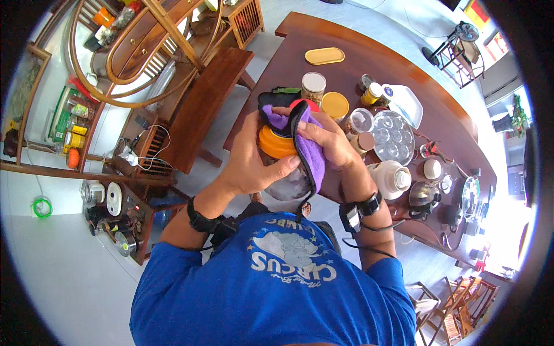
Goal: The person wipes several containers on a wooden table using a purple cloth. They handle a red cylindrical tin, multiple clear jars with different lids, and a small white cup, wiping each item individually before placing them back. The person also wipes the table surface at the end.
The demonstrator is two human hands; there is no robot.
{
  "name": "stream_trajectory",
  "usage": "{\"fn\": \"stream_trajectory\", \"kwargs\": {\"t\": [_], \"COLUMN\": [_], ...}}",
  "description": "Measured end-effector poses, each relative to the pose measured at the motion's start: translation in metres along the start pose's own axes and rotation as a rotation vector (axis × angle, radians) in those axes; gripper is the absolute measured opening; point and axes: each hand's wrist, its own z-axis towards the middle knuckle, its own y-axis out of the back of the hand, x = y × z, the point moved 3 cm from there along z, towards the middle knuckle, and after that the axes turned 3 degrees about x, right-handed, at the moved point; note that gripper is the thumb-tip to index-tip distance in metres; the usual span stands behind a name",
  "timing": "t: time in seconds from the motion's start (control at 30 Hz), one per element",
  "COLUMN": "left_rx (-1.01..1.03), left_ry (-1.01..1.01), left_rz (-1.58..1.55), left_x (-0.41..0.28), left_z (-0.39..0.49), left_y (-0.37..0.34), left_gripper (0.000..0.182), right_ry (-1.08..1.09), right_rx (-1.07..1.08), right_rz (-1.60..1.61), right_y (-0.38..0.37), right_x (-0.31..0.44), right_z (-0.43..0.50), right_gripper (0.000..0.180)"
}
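My left hand [246,155] grips a clear jar [288,187] with an orange lid [275,146], its thumb lying across the jar just below the lid. The jar is tilted and held up in front of my blue shirt, at the table's near edge. A purple cloth [315,166] with black edging is pinched in my right hand [331,140]. It drapes over the lid's right side and hangs down along the jar. Part of the lid and the left fingertips are hidden behind the cloth.
Past my hands, the brown wooden table [277,71] holds a white-lidded jar [314,84], a yellow-lidded container [335,105], a gold tray [324,56], a round glass tray of cups [393,137] and a cream flask [390,179]. A wooden bench [207,108] stands left.
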Motion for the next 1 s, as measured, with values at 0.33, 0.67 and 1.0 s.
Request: {"fn": "stream_trajectory", "kwargs": {"t": [0.33,0.67,1.0], "left_rx": [0.017,0.074,-0.116], "left_ry": [0.111,0.157,0.094], "left_rz": [0.418,-0.129,-0.477], "left_x": [0.012,0.043,0.070], "left_z": [-0.027,-0.049,-0.027], "left_y": [0.086,0.225,0.314], "left_gripper": [0.145,0.145,0.098], "right_ry": [0.220,0.503,0.026], "right_rx": [0.072,0.349,-0.370], "right_rz": [-1.266,-0.975,0.369], "right_y": [-0.074,-0.137,-0.128], "right_x": [-0.019,-0.059,-0.189], "right_z": [0.036,0.146,0.176], "right_gripper": [0.066,0.072,0.072]}}
